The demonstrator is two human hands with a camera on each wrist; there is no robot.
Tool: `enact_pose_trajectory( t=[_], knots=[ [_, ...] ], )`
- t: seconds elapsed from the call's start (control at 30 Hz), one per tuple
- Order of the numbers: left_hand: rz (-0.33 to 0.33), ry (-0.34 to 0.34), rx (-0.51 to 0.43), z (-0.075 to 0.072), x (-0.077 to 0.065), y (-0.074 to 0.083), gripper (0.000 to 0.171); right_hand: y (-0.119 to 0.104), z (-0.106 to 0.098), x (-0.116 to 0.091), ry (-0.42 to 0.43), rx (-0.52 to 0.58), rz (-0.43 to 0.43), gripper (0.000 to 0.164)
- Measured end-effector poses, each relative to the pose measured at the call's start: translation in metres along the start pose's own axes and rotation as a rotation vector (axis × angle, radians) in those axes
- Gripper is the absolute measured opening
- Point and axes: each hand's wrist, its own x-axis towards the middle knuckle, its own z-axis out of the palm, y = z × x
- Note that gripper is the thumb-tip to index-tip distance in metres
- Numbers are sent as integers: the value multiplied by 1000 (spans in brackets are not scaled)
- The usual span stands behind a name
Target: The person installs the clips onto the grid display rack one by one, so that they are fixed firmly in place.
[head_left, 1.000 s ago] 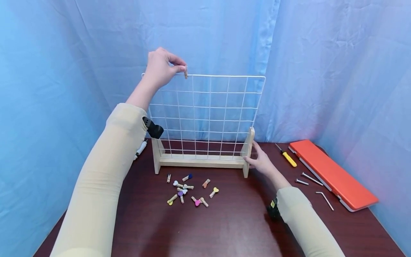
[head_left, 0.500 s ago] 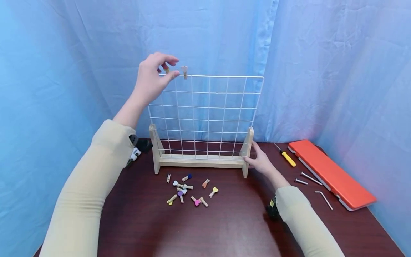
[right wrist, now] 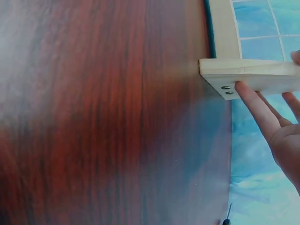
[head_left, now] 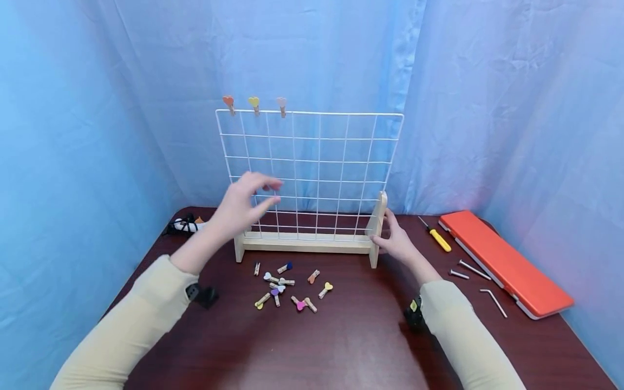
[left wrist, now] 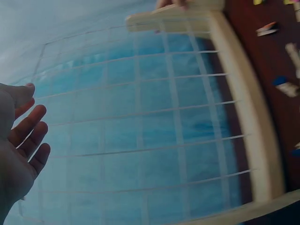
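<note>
A white wire grid (head_left: 319,161) stands upright in a wooden base (head_left: 307,247). Clipped along its top wire are three small wooden clothespins with heart tops: an orange-heart clothespin (head_left: 229,104), a yellow-heart clothespin (head_left: 254,105) and a pale pink-heart clothespin (head_left: 281,106). My left hand (head_left: 244,205) hovers in front of the grid's lower left, thumb and fingers apart, with nothing between them; it looks blurred. At the base's right end, my right hand (head_left: 397,242) holds the wooden side post (head_left: 377,230), with fingertips on its outer face (right wrist: 265,115) in the right wrist view.
Several loose heart clothespins (head_left: 275,292) lie on the dark table (head_left: 341,346) before the base. To the right are a yellow screwdriver (head_left: 439,240), two bolts (head_left: 474,270), a hex key (head_left: 494,303) and a long red case (head_left: 502,265). A white-and-black object (head_left: 185,223) sits back left.
My left hand let go of the pale pink-heart clothespin on the top wire, then came down in front of the grid. The right hand keeps its place on the post.
</note>
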Motion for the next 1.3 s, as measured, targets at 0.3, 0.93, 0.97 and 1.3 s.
enact_pose_trajectory(
  t=[0.3,0.93,0.97,1.3],
  knots=[
    [-104,-198,-59,45,-80,-22,31,-4,0,-4,3,-17,16,82],
    [-240,-674,-143,81,-155,-51,33,-33,-4,-25,-7,38,41,77],
    [-234,-686,-145,84,-155,-51,33,-31,-5,-25,-2,35,39,78],
    [-282,-740,-172,90,-155,-50,22,-8,-4,-16,1,12,29,79]
  ],
)
